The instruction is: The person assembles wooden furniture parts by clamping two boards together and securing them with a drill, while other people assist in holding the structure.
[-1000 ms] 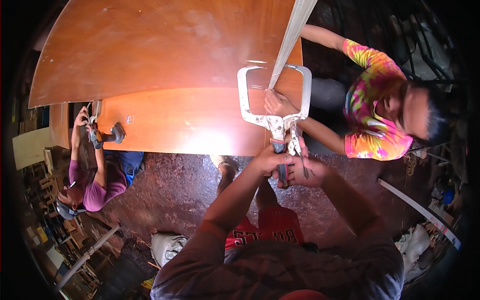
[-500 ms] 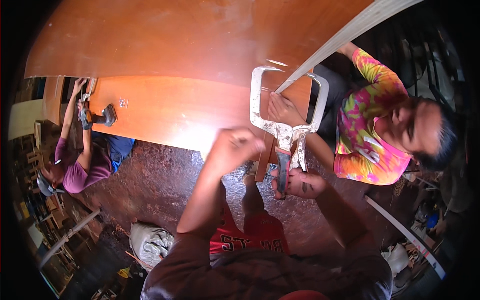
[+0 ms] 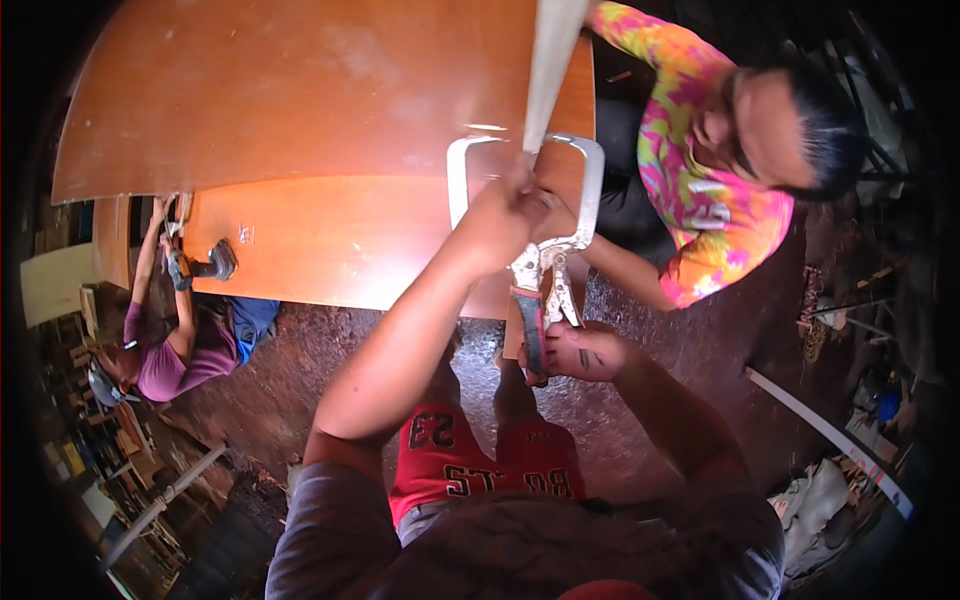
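The floor [image 3: 310, 375] is dark reddish-brown, and light makes it shine in the middle. Bits of wood [image 3: 130, 447] clutter the left — a pale board [image 3: 57, 285] is near them. Right: a crumpled, pale sack [image 3: 812, 515] — dim above.

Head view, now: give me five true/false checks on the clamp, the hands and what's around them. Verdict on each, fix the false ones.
1. The right hand grips the clamp by a handle. True.
2. The left hand is on the power drill. False: it is up near the lower end of the pale strip.
3. The clamp's frame is white. True.
4. The co-worker in the tie-dye shirt is on the picture's left. False: on its right.
5. The co-worker in the purple shirt is on the picture's left. True.
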Demonstrator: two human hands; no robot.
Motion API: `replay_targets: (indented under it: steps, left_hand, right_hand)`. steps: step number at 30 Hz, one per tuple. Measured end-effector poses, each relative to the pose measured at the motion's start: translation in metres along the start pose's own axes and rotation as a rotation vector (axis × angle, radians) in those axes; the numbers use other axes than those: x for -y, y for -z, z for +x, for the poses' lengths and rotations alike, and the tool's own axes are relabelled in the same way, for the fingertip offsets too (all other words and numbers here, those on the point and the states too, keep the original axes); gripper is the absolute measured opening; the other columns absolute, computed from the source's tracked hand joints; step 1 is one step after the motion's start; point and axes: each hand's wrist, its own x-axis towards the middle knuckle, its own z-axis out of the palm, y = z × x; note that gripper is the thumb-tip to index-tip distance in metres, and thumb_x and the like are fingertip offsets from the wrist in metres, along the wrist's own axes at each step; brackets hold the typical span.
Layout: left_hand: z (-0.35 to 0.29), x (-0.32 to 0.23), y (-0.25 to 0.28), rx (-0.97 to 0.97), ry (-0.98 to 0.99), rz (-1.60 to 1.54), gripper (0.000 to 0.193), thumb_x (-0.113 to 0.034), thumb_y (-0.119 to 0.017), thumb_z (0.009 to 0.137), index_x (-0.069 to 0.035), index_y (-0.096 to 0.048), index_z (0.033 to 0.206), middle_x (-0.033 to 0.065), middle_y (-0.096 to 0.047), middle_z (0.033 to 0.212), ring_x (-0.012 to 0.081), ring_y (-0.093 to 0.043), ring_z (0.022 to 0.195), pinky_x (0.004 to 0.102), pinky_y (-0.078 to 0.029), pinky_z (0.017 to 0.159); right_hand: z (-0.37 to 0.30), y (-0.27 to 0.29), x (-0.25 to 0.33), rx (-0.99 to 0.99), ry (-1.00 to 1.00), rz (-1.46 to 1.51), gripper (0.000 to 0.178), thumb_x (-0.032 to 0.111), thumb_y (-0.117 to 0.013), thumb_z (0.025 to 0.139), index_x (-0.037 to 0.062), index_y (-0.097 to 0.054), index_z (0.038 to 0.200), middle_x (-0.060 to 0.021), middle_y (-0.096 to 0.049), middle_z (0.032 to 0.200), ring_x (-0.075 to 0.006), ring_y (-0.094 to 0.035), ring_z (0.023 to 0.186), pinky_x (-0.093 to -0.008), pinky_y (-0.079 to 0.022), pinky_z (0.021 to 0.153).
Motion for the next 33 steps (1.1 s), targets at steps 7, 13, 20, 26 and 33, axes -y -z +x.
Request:
replay_targets:
  steps: [7, 13, 20, 26, 33]
  left_hand:
    - [0.016, -0.02, -0.033, -0.261, 0.148, -0.985, 0.037, 0.008, -0.044, 0.082, -0.003, -0.049, 0.116, 0.0031, -0.052, 0.106, 0.0115, -0.053, 0.086, 0.0215, -0.044, 0.074]
    - [0.023, -0.021, -0.049, -0.334, 0.105, -1.093, 0.053, 0.01, -0.043, 0.08, -0.006, -0.043, 0.131, 0.0022, -0.047, 0.119, 0.013, -0.051, 0.095, 0.0259, -0.044, 0.083]
    - [-0.036, -0.007, -0.019, -0.41, -0.256, -0.331, 0.038, -0.004, -0.047, 0.093, -0.002, -0.046, 0.131, 0.0095, -0.055, 0.114, 0.0177, -0.055, 0.101, 0.0362, -0.044, 0.095]
    - [-0.109, 0.085, -0.043, -0.093, 0.127, -0.882, 0.063, -0.042, -0.06, 0.092, -0.002, -0.044, 0.137, 0.0107, -0.061, 0.104, 0.0193, -0.06, 0.099, 0.0344, -0.049, 0.088]
    - [-0.067, 0.074, -0.082, 0.419, 0.029, -1.245, 0.066, -0.039, -0.07, 0.082, 0.005, -0.047, 0.126, 0.0197, -0.061, 0.109, 0.0295, -0.06, 0.106, 0.0408, -0.047, 0.095]
  right_hand:
    - [0.001, 0.004, -0.002, 0.019, 0.008, 0.026, 0.049, 0.036, -0.039, 0.102, -0.0002, -0.041, 0.135, -0.0185, -0.052, 0.13, -0.0308, -0.055, 0.118, -0.0475, -0.042, 0.102]
    - [0.002, 0.003, -0.001, -0.014, -0.004, 0.024, 0.048, 0.036, -0.036, 0.102, 0.0, -0.043, 0.132, -0.0171, -0.054, 0.127, -0.0301, -0.058, 0.113, -0.0466, -0.043, 0.101]
    - [0.001, 0.0, 0.004, -0.01, 0.003, -0.003, 0.048, 0.037, -0.035, 0.103, -0.0004, -0.044, 0.131, -0.0169, -0.055, 0.126, -0.0292, -0.058, 0.112, -0.045, -0.044, 0.1]
    - [0.001, -0.012, 0.002, -0.059, -0.022, -0.057, 0.065, 0.046, -0.04, 0.097, -0.0057, -0.038, 0.137, -0.0216, -0.053, 0.127, -0.0302, -0.057, 0.112, -0.044, -0.042, 0.099]
    - [-0.001, -0.038, 0.008, -0.198, 0.038, 0.106, 0.051, 0.031, -0.044, 0.1, -0.0037, -0.038, 0.136, -0.0223, -0.056, 0.123, -0.0326, -0.061, 0.109, -0.0471, -0.048, 0.094]
